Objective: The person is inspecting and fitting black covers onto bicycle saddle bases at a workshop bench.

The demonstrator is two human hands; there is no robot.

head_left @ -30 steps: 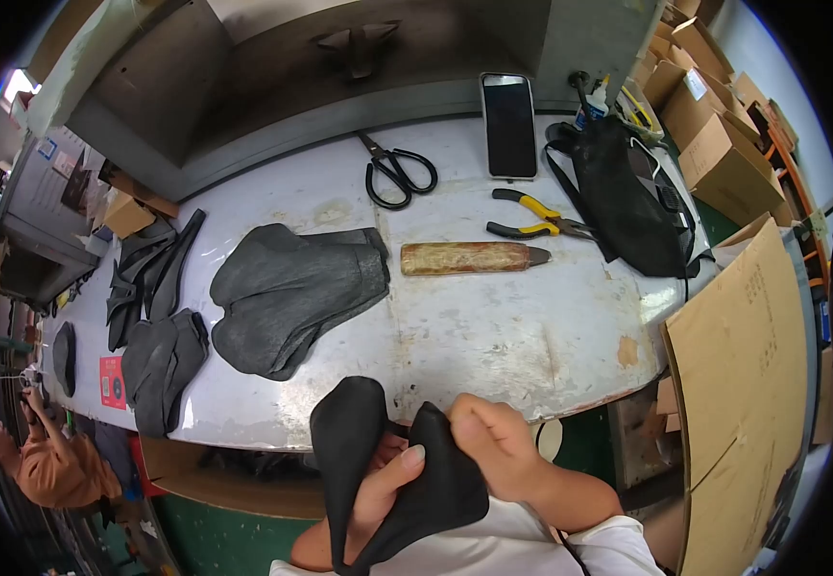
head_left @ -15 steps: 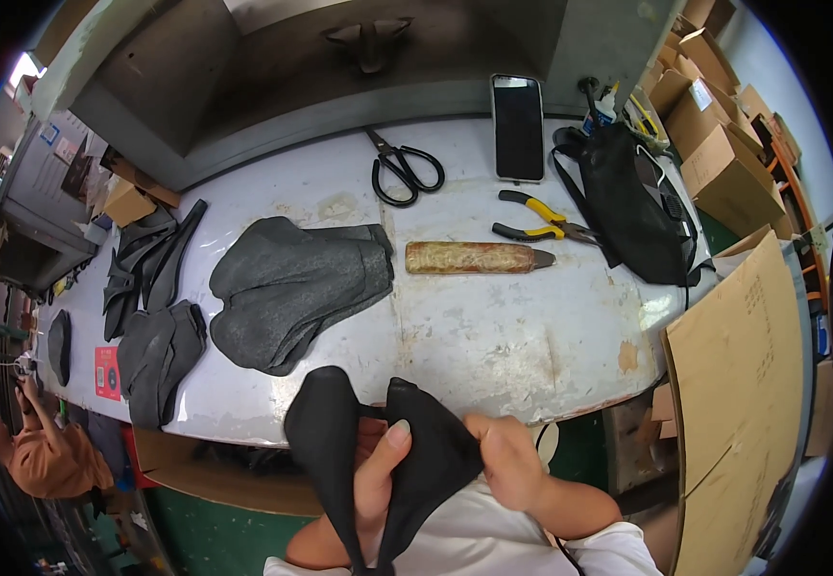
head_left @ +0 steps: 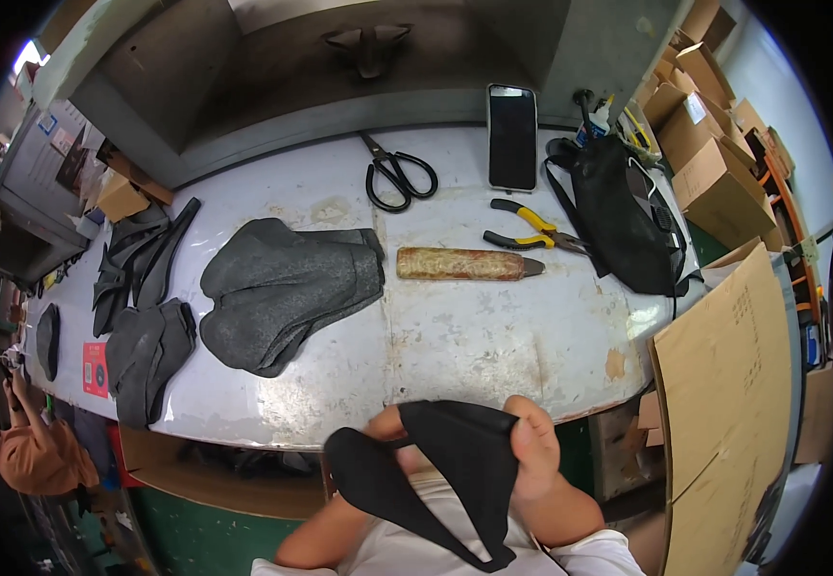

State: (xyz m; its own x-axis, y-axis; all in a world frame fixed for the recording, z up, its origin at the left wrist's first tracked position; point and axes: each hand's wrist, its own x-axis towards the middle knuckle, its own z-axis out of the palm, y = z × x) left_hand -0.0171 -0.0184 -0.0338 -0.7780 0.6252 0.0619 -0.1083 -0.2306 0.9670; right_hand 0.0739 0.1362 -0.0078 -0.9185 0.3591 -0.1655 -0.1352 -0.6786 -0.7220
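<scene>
Over my lap, in front of the table's near edge, I hold a black saddle cover (head_left: pixel 469 446), a soft two-lobed piece with a long gap between its halves. My right hand (head_left: pixel 534 449) pinches the upper right edge of the cover, thumb upward. Behind the left part is my left hand (head_left: pixel 386 422), which supports the piece; its fingers are mostly hidden by the black material. Beyond my hands lies a stack of dark grey saddle-shaped pieces (head_left: pixel 287 293) on the white table (head_left: pixel 455 355).
A wooden-handled tool with a dark tip (head_left: pixel 464 264), yellow-black pliers (head_left: pixel 536 228), black scissors (head_left: pixel 397 175), a phone (head_left: pixel 512 139) and a black bag (head_left: pixel 618 211) lie farther back. More grey pieces (head_left: pixel 150 350) are left. Cardboard (head_left: pixel 724 403) stands right. A person (head_left: pixel 44 456) is far left.
The black cover has turned and its halves have spread apart, widening the gap. My left thumb has gone from the front, and my right hand has tilted upright at the edge.
</scene>
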